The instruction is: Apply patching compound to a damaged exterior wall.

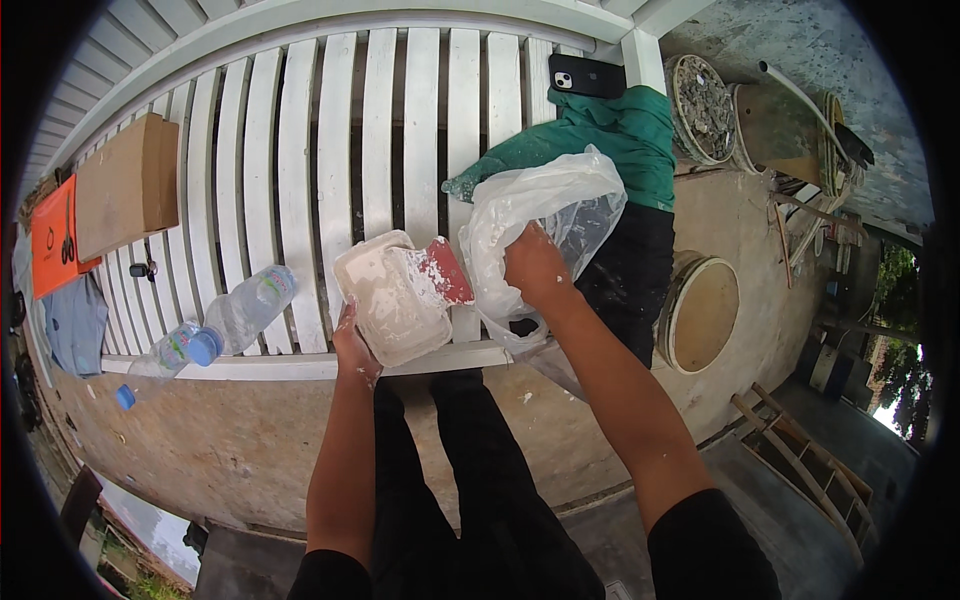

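My left hand (352,345) grips the near left side of a shallow whitish plastic tub (395,300), smeared inside with pale paste. Across the tub's right rim lies a red scraper (447,272) coated with white paste; neither hand touches it. To the right, my right hand (533,262) reaches into the mouth of a translucent white plastic bag (490,215). Its fingers are hidden down in the bag, so what they hold does not show. The bag rests at the bench's right end, against a green cloth (630,135) and a black cloth (632,270).
The white slatted bench (380,130) carries a phone (586,76), two plastic bottles (250,305), keys (143,268), a cardboard box (130,185), and scissors (68,235) on an orange packet (50,250). Buckets (703,315) stand on the floor to the right, near a wooden ladder (805,470).
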`<state>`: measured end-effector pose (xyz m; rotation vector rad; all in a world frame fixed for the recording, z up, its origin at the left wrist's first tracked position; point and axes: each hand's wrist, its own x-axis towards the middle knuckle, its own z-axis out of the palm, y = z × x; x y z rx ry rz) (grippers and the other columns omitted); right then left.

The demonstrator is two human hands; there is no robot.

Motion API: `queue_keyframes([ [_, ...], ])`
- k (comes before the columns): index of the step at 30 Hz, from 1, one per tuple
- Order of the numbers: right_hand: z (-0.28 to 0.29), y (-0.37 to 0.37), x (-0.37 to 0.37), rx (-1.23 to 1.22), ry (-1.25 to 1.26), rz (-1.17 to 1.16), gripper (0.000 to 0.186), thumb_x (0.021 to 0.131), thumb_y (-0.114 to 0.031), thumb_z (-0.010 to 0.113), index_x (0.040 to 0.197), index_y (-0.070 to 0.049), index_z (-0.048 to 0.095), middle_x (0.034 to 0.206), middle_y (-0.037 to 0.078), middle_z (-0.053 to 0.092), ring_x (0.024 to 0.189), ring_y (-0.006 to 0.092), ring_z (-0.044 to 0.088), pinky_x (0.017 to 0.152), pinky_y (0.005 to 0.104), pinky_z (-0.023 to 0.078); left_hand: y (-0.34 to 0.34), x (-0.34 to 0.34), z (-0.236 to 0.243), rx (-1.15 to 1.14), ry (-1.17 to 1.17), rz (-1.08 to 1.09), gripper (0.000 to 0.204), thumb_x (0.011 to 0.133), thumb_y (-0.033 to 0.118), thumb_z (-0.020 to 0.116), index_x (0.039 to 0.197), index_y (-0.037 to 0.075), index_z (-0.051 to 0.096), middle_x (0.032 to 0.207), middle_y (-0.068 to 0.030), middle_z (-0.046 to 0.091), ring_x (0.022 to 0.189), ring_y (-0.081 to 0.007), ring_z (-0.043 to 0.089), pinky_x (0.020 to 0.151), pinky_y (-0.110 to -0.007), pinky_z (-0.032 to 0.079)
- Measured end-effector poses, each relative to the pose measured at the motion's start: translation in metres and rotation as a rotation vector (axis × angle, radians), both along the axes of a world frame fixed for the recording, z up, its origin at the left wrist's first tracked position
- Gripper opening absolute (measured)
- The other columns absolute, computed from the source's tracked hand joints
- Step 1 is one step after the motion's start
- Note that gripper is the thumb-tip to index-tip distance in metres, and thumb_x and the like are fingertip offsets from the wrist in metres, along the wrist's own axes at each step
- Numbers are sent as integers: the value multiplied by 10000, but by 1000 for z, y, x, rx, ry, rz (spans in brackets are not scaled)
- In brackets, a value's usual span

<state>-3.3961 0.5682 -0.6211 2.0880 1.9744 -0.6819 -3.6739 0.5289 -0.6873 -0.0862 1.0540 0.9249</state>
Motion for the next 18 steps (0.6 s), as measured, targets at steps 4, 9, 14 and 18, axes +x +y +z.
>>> queue_keyframes([
  [4, 10, -9, -3, -158, -90, 152, 213, 712, -175, 641, 767, 23, 699, 809, 207, 668, 844, 355, 627, 835, 415, 496, 4, 3, 19, -10, 22, -7, 502, 979, 336, 408, 1373, 26, 371, 1297, -150, 511, 1163, -310, 530, 978, -446, 441],
  [9, 0, -11, -3, -220, -72, 139, 189, 721, -160, 631, 784, 4, 699, 841, 202, 667, 879, 338, 635, 828, 415, 500, 6, 0, 32, 21, 28, -15, 547, 972, 387, 402, 1386, 32, 352, 1317, -154, 496, 1178, -323, 518, 993, -464, 428],
  [14, -6, -14, -3, -1, 63, 92, 217, 719, -76, 613, 916, -13, 681, 936, 198, 661, 895, 333, 643, 845, 427, 500, 8, -1, 53, 44, 66, 28, 550, 976, 388, 392, 1387, 25, 346, 1323, -157, 488, 1183, -330, 512, 1000, -469, 421],
  [18, 0, -5, 13, 9, 305, -52, 354, 678, -29, 638, 1031, -27, 651, 1030, 209, 642, 920, 332, 637, 845, 415, 504, 6, -6, 72, 77, 87, 62, 532, 985, 369, 377, 1386, 21, 345, 1324, -162, 485, 1177, -330, 516, 992, -466, 431],
])
